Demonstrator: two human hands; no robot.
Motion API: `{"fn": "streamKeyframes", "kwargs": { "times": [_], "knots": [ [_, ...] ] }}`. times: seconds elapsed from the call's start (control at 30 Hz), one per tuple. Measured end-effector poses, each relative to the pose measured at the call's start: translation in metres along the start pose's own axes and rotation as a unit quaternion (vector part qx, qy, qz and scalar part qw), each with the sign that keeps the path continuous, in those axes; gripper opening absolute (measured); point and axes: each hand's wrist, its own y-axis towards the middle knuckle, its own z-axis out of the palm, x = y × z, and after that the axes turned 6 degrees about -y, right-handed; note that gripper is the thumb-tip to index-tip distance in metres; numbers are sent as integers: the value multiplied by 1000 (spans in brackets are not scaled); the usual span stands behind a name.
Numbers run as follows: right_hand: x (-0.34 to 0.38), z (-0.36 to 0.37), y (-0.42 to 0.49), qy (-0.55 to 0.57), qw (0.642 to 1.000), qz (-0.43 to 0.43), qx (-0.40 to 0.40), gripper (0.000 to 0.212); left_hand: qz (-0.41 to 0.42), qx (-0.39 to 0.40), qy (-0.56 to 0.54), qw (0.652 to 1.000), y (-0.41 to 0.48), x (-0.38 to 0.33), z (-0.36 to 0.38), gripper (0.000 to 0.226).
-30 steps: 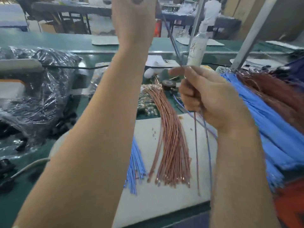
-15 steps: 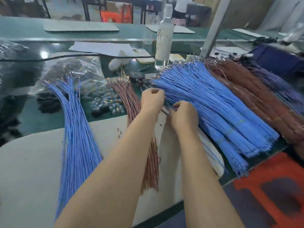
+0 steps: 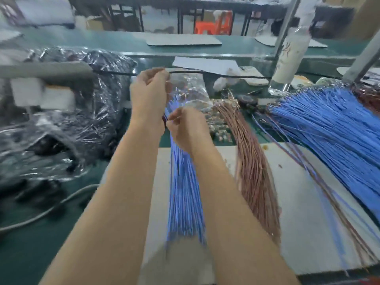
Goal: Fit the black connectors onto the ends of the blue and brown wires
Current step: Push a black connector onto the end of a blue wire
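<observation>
A bundle of blue wires (image 3: 185, 194) lies on the white mat (image 3: 298, 202), with its top end between my hands. My left hand (image 3: 149, 93) is raised over that end, fingers curled in a pinch around thin wire ends that motion blur smears. My right hand (image 3: 186, 128) sits just below and pinches wires at the top of the blue bundle. A bundle of brown wires (image 3: 253, 171) lies to the right on the mat. Black connectors (image 3: 51, 145) show through clear plastic bags on the left. No connector is visible in either hand.
A big heap of blue wires (image 3: 333, 136) covers the right side, with dark brown wires (image 3: 368, 97) behind it. A few loose wires (image 3: 320, 182) cross the mat. A white bottle (image 3: 290, 58) and a metal post (image 3: 285, 25) stand at the back. A grey cable (image 3: 51, 208) runs along the green bench.
The view swung left. Both hands moved from beside the big blue heap to the top of the blue bundle on the mat, and my left hand rose above my right.
</observation>
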Motion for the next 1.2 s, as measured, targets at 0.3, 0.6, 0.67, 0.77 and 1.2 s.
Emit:
{"fn": "streamKeyframes", "kwargs": {
  "times": [0.3,0.6,0.67,0.77,1.2],
  "knots": [
    [36,61,28,-98,994,-17,-40,37,-3,-85,-12,996,20,-27,-93,13],
    [43,90,57,-246,967,24,-60,34,-25,-82,-19,996,29,-17,-90,12],
    [42,93,58,-246,966,19,-74,36,-32,-83,-23,996,31,-13,-88,11],
    [42,93,61,-252,965,22,-62,37,-42,-79,-26,996,32,-8,-84,10],
    [17,-4,6,166,974,-133,-82,17,16,-56,86,995,1,18,-55,8]
  ]
}}
